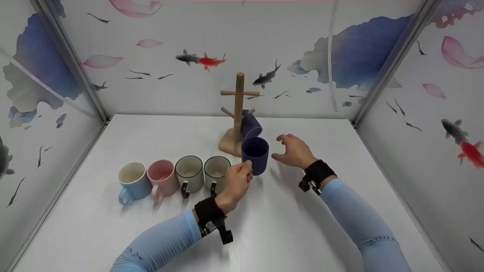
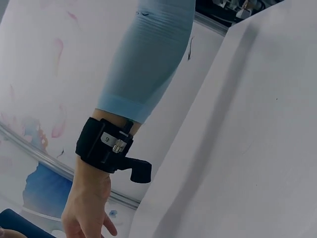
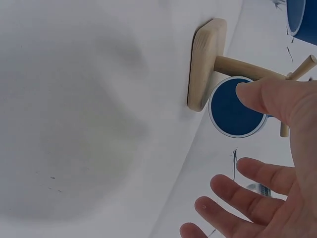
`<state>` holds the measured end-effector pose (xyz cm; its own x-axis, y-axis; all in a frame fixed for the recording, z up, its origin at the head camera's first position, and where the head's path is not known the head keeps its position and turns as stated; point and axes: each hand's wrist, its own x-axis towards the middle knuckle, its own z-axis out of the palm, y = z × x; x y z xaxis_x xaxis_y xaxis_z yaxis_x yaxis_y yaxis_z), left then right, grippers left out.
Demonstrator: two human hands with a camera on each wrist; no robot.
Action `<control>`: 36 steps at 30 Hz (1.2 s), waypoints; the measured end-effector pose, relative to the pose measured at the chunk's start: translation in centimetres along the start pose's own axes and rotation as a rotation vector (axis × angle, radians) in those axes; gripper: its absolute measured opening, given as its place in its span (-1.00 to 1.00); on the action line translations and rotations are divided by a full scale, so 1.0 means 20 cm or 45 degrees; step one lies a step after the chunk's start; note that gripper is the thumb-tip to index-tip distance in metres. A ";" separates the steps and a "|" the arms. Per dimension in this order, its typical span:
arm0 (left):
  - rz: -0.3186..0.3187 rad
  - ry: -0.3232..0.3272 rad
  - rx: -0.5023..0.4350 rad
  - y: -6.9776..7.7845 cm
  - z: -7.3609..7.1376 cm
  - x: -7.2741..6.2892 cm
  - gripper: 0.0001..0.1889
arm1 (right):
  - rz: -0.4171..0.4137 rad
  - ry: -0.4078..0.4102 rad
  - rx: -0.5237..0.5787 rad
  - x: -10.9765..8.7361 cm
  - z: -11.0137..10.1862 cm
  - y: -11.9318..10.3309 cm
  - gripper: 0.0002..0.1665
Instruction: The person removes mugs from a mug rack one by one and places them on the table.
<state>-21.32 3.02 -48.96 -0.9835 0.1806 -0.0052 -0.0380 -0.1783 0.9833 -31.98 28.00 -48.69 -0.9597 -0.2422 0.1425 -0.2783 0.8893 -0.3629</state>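
Note:
My left hand point(image 1: 236, 183) grips a dark blue mug point(image 1: 260, 164) at its near left side, holding it upright with its mouth up. The hand hides that mug's handle. To its right, my right hand point(image 1: 295, 152) is apart from the mug, thumb and fingers spread, holding nothing. In the right wrist view the right hand's point(image 3: 282, 198) fingers are loosely extended. Behind the held mug stands a wooden mug tree point(image 1: 239, 109), with a second blue mug point(image 1: 251, 124) hanging tilted on a lower right peg. Part of the held mug point(image 2: 22, 225) shows in the left wrist view.
Left of the left hand, a light blue mug point(image 1: 134, 181), a pink mug point(image 1: 163, 179) and two grey mugs with black handles, one grey mug point(image 1: 190, 173) and another grey mug point(image 1: 217, 170), stand in a row on the white table point(image 1: 287, 234). Printed panels point(image 1: 295, 30) enclose the table.

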 end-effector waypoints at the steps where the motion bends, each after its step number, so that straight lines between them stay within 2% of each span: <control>1: -0.010 -0.005 -0.002 -0.01 0.00 0.00 -0.50 | 0.001 0.002 0.002 0.00 0.00 0.00 -0.20; 9: -0.058 -0.011 0.041 -0.10 0.00 -0.05 -0.52 | -0.040 0.028 0.000 0.00 0.01 0.00 -0.29; 17: -0.174 -0.020 0.086 -0.15 -0.01 -0.08 -0.52 | -0.045 0.017 0.010 0.00 0.01 0.00 -0.31; 24: -0.241 0.006 0.085 -0.19 -0.02 -0.11 -0.55 | -0.049 0.011 0.024 -0.01 0.01 0.00 -0.32; 31: -0.222 0.093 0.070 -0.23 -0.02 -0.14 -0.53 | -0.087 0.012 0.029 -0.01 0.03 0.00 -0.35; 35: -0.171 0.111 0.059 -0.26 -0.03 -0.14 -0.52 | -0.095 0.005 0.035 -0.01 0.04 0.00 -0.38; 36: -0.137 0.108 0.058 -0.30 -0.04 -0.13 -0.52 | -0.097 0.006 0.037 -0.02 0.04 -0.01 -0.38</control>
<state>-18.66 2.86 -54.89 -0.9857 0.1136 -0.1245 -0.1378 -0.1181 0.9834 -31.68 27.69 -49.39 -0.9354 -0.3072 0.1751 -0.3519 0.8567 -0.3772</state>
